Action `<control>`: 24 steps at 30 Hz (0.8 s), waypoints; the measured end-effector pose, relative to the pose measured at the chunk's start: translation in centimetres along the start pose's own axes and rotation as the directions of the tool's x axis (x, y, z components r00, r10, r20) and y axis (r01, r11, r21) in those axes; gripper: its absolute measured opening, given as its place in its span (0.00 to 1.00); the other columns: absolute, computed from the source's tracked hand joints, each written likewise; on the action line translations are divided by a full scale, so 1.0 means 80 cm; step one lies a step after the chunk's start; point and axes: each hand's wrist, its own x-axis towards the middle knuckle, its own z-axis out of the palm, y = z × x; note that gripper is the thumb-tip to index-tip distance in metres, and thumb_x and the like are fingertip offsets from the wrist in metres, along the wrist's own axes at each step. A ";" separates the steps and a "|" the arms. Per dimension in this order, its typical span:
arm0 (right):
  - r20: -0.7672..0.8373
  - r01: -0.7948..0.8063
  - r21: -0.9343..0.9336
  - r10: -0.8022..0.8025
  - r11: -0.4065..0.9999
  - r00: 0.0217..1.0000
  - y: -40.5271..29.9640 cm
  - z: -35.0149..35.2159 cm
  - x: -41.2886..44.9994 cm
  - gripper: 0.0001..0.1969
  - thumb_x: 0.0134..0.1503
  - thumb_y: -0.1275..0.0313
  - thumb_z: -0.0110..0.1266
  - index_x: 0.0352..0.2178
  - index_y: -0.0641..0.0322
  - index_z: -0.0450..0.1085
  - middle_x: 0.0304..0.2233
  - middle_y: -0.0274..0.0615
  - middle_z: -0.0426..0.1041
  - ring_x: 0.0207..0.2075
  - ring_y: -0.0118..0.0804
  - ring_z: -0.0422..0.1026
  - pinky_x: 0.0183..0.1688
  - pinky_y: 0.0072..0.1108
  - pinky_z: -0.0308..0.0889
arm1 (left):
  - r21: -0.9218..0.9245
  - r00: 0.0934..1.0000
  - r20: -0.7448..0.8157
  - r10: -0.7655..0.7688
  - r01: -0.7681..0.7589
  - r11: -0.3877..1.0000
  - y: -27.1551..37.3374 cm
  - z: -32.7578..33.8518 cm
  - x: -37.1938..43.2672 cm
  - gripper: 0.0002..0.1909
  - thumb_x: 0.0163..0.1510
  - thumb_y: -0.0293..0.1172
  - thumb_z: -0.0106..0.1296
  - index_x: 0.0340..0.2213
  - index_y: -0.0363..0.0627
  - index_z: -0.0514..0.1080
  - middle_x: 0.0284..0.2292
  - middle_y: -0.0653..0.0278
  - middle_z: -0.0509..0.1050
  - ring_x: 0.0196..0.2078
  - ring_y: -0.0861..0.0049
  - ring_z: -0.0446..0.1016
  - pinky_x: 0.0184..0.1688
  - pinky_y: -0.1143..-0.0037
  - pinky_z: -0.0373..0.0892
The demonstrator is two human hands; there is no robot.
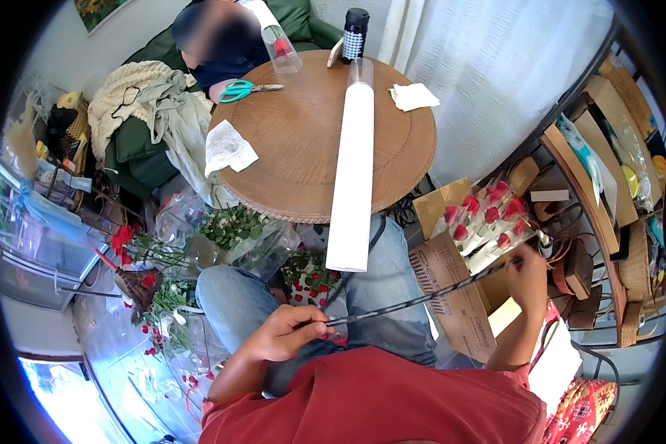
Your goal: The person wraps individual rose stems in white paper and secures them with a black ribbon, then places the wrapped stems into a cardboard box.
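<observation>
A dark striped ribbon or cord [422,298] is stretched slantwise over my lap. Its lower left part is pinched between the thumb and fingers of my left hand [293,332]. My right hand [526,272], somewhat blurred, grips the other end beside the cardboard box of wrapped roses. On the round wooden table [288,166] lies a long white paper sleeve with a clear end [352,177], its near end jutting over the edge towards me. Teal-handled scissors [237,91] lie at the table's far left, near a clear sleeve holding a red rose [282,49].
Wrapped red roses [491,213] stand in a cardboard box [452,294] at my right, beside a crowded shelf [588,188]. Loose roses and greenery [169,311] cover the floor at left. Another person [227,66] sits across the table. Crumpled white tissues [228,149] and a black bottle [355,33] are on it.
</observation>
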 end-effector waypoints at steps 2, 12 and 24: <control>0.199 -0.077 -0.352 0.155 0.933 0.968 0.010 0.021 -0.021 0.14 0.46 0.77 0.59 0.36 0.70 0.74 0.29 0.57 0.76 0.33 0.59 0.75 0.39 0.39 0.71 | 0.160 0.997 -0.079 0.008 0.005 0.987 -0.023 -0.001 -0.007 0.06 0.62 0.27 0.52 0.36 0.37 0.76 0.24 0.66 0.74 0.24 0.82 0.69 0.26 0.77 0.65; 0.725 -0.716 0.672 -0.367 0.190 0.583 -0.192 0.158 -0.014 0.28 0.62 0.56 0.56 0.54 0.67 0.64 0.45 0.53 0.75 0.43 0.42 0.77 0.45 0.29 0.73 | 0.837 0.960 0.148 0.238 -0.250 0.487 -0.026 0.067 0.049 0.08 0.56 0.32 0.55 0.37 0.44 0.76 0.27 0.58 0.75 0.28 0.58 0.76 0.30 0.66 0.73; 0.481 -0.454 0.864 -0.091 0.216 0.872 -0.284 0.175 0.012 0.37 0.49 0.67 0.69 0.52 0.77 0.55 0.42 0.56 0.73 0.42 0.40 0.76 0.43 0.29 0.73 | 0.672 0.899 -0.306 0.314 -0.030 0.740 -0.039 0.011 0.042 0.07 0.53 0.25 0.55 0.33 0.34 0.77 0.29 0.49 0.77 0.30 0.54 0.78 0.34 0.68 0.73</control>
